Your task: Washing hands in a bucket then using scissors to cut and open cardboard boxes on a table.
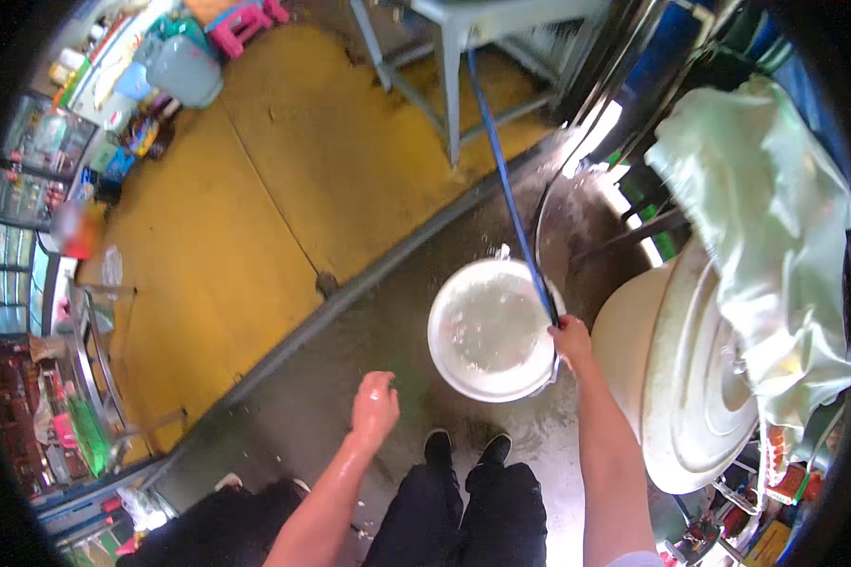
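A round white bucket [436, 333] of water stands on the wet floor in front of my feet, its wire handle down at the lower right rim. At the right rim my right hand [573, 341] grips the end of a blue hose [500, 152], whose lower part looks dark. A black line runs beside the hose into the same place. My left hand [376, 405], wet and back upward, hangs left of the bucket, apart from it. Its fingers bend out of sight, and I see nothing in it.
A large lidded cream barrel [627, 340], partly under a pale plastic sheet [759, 191], stands close on my right. A grey stool [454, 92] is ahead. A dark raised edge [291, 326] borders the yellow floor [206, 234]. Another person's dark-clothed leg [220, 528] is at lower left.
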A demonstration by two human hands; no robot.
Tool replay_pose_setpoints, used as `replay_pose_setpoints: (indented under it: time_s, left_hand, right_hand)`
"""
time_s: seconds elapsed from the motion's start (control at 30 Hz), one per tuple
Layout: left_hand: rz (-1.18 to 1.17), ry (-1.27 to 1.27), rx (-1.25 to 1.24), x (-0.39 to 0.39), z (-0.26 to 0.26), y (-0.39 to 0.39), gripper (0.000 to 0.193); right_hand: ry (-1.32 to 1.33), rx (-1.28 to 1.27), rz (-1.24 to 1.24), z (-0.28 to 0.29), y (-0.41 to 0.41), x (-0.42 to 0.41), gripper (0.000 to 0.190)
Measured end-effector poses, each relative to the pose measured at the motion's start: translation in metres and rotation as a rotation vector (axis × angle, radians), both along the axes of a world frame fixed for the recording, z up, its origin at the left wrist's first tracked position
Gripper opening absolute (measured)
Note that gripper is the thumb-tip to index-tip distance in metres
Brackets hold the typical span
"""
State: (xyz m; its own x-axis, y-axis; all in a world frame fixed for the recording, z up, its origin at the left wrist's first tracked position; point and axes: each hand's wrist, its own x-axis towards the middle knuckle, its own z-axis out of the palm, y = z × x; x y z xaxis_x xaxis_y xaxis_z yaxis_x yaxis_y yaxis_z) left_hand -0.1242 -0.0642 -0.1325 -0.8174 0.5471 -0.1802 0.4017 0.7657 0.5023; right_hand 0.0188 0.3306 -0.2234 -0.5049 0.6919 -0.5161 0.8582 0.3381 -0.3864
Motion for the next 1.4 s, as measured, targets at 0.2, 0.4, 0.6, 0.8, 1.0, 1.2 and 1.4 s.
replay_pose_setpoints:
  time_s: [0.2,0.4,0.6,0.8,1.0,1.2,1.4]
  left_hand:
    - [-0.397,0.201,0.196,-0.054,0.167,0.14,0.031]
    - [-0.529,0.101,0.022,-0.11,0.292,0.268,0.027]
    - [-0.649,0.306,0.325,-0.188,0.347,0.426,0.017]
    - [-0.824,0.378,0.572,-0.284,0.381,0.671,0.031]
    - [-0.867,0.115,0.116,-0.322,0.392,0.838,0.045]
    - [-1.276,0.438,0.242,-0.334,0.384,0.887,0.02]
    - [-1.301,0.609,0.026,-0.335,0.367,0.908,0.029]
  right_hand:
    - [0.198,-0.122,-0.345,0.188,-0.008,-0.05,0.032]
    - [0.29,-0.215,-0.531,0.227,-0.018,-0.063,0.02]
    - [0.266,-0.47,-0.819,0.214,-0.012,-0.077,0.024]
    - [0.007,-0.375,-0.744,0.258,0.007,-0.118,0.03]
    - [-0.154,0.035,-1.004,0.32,-0.032,-0.2,0.03]
    - [-0.129,-0.179,-1.109,0.382,-0.033,-0.28,0.038]
    - [0.021,0.07,-1.166,0.387,-0.04,-0.318,0.02]
